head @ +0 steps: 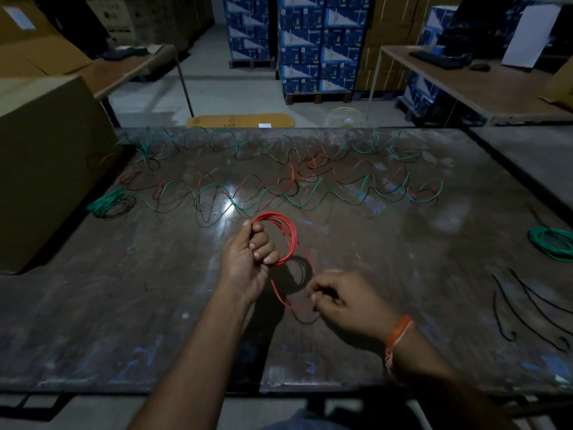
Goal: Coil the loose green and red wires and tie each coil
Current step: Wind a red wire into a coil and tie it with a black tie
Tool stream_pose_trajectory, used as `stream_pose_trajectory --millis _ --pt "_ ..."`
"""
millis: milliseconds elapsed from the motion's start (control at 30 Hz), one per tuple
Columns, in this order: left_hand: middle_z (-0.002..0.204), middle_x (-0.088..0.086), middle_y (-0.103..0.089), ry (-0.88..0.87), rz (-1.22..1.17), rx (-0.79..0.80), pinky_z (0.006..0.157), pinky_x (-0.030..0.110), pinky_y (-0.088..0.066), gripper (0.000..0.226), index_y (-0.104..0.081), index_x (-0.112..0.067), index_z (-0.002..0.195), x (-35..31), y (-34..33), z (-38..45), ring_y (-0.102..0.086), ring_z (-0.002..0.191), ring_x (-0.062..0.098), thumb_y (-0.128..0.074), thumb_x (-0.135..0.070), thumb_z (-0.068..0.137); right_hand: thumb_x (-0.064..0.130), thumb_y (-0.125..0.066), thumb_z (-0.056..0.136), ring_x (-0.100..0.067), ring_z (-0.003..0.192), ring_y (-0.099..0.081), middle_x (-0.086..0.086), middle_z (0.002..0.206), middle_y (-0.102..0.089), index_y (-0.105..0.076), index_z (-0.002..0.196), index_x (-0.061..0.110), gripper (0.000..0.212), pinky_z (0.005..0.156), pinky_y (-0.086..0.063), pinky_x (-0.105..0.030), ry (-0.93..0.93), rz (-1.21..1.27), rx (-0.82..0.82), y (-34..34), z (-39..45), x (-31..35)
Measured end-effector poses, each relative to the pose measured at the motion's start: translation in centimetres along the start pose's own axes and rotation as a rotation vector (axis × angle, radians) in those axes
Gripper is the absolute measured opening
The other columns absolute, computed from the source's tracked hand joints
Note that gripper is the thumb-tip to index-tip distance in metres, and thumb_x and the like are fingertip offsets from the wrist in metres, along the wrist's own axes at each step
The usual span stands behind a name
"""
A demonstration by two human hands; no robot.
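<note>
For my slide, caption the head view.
Left hand grips a red wire coil while right hand pinches its loose tail above the table.

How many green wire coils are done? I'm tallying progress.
2: one green coil at the table's left by the cardboard box, one at the right edge, partly cut off. Ties aren't discernible.

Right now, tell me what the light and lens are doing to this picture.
Head view: dim overall; a bright glare patch on the table washes out the loose wires there; the left hand and red coil cast a dark shadow toward the right hand; wide-angle bowing bends the table's edges; corners darken.
</note>
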State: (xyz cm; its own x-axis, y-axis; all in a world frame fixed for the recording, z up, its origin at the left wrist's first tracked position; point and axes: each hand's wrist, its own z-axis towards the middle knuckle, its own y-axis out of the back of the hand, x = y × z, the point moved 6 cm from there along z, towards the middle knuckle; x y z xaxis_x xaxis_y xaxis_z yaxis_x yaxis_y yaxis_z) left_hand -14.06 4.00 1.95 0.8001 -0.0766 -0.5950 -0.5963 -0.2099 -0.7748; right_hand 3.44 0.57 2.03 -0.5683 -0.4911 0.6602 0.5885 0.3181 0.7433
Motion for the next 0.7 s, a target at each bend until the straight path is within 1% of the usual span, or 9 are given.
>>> stream_pose_trajectory --millis 67,133,200,267,333,400,500,600,700 --pt "0.046 -0.011 -0.028 -0.021 -0.008 -0.013 0.038 0.018 -0.026 0.036 -0.047 -0.018 0.079 -0.2 0.2 0.1 -0.024 0.035 0.002 -0.031 -0.031 0.109 0.018 -0.068 0.084 0.005 0.069 -0.050 0.019 0.078 -0.050 -0.065 0.091 0.029 0.014 0.066 -0.037 -0.011 0.138 -0.060 -0.036 -0.9 -0.9 1.5" --pt "0.047 -0.011 -0.029 -0.047 -0.005 -0.024 0.039 0.018 -0.027 0.035 -0.047 -0.018 0.080 -0.2 0.3 0.0 -0.025 0.036 0.002 -0.031 -0.030 0.109 0.023 -0.073 0.082 0.005 0.074 -0.039 0.021 0.080 -0.039 -0.062 0.089 0.029 0.013 0.071 -0.031 -0.013 0.228 -0.084 -0.098 -1.8 -1.4 2.6" --pt "0.049 -0.011 -0.031 -0.072 0.022 -0.021 0.040 0.018 -0.028 0.034 -0.046 -0.018 0.082 -0.2 0.2 -0.1 -0.027 0.038 0.002 -0.030 -0.029 0.109 0.026 -0.071 0.086 0.000 0.079 -0.036 0.016 0.083 -0.035 -0.061 0.087 0.029 0.010 0.074 -0.027 -0.017 0.280 -0.087 -0.159 -2.6 -1.6 3.5" --pt "0.051 -0.010 -0.034 -0.086 0.069 -0.003 0.042 0.018 -0.030 0.033 -0.046 -0.017 0.083 -0.1 0.0 -0.4 -0.030 0.040 0.003 -0.030 -0.029 0.109 0.030 -0.069 0.091 -0.006 0.082 -0.039 0.012 0.085 -0.037 -0.067 0.090 0.028 0.003 0.073 -0.031 -0.023 0.303 -0.097 -0.188 -3.2 -1.8 4.4" --pt "0.054 -0.007 -0.037 -0.089 0.117 0.025 0.044 0.019 -0.034 0.033 -0.046 -0.017 0.084 -0.1 0.0 -0.7 -0.033 0.042 0.005 -0.029 -0.029 0.109 0.028 -0.068 0.095 -0.012 0.082 -0.046 0.007 0.086 -0.045 -0.072 0.094 0.026 0.005 0.072 -0.040 -0.030 0.331 -0.040 -0.237 -3.2 -2.1 5.3" --pt "0.056 -0.004 -0.040 -0.088 0.172 0.049 0.046 0.020 -0.037 0.032 -0.046 -0.016 0.085 -0.2 0.0 -1.0 -0.036 0.044 0.007 -0.029 -0.028 0.109 0.023 -0.068 0.097 -0.014 0.081 -0.057 0.004 0.086 -0.056 -0.075 0.098 0.021 0.007 0.070 -0.047 -0.032 0.305 0.141 -0.312 -2.3 -2.5 5.8" --pt "0.060 0.001 -0.047 -0.075 0.229 0.086 0.050 0.020 -0.045 0.031 -0.048 -0.012 0.087 -0.5 0.4 -1.5 -0.046 0.049 0.010 -0.032 -0.027 0.109 0.016 -0.071 0.094 -0.012 0.078 -0.067 0.008 0.085 -0.068 -0.078 0.095 0.019 0.007 0.068 -0.052 -0.030 0.154 0.360 -0.444 -1.3 -2.9 4.7" --pt "0.063 0.011 -0.062 -0.138 0.365 0.118 0.053 0.025 -0.052 0.029 -0.047 -0.010 0.090 -0.8 0.3 -2.0 -0.061 0.053 0.019 -0.031 -0.026 0.109 0.010 -0.076 0.089 -0.009 0.079 -0.070 0.009 0.087 -0.074 -0.079 0.094 0.020 0.012 0.071 -0.052 -0.023 0.055 0.461 -0.497 -1.2 -3.0 3.9" --pt "0.062 0.017 -0.063 -0.191 0.531 0.144 0.048 0.023 -0.048 0.028 -0.044 -0.008 0.090 -0.1 -0.6 -2.9 -0.059 0.047 0.020 -0.031 -0.024 0.108 0.004 -0.077 0.087 -0.002 0.071 -0.065 0.005 0.082 -0.074 -0.077 0.090 0.016 0.012 0.067 -0.048 -0.018 0.016 0.598 -0.475 -1.5 -2.4 4.5"
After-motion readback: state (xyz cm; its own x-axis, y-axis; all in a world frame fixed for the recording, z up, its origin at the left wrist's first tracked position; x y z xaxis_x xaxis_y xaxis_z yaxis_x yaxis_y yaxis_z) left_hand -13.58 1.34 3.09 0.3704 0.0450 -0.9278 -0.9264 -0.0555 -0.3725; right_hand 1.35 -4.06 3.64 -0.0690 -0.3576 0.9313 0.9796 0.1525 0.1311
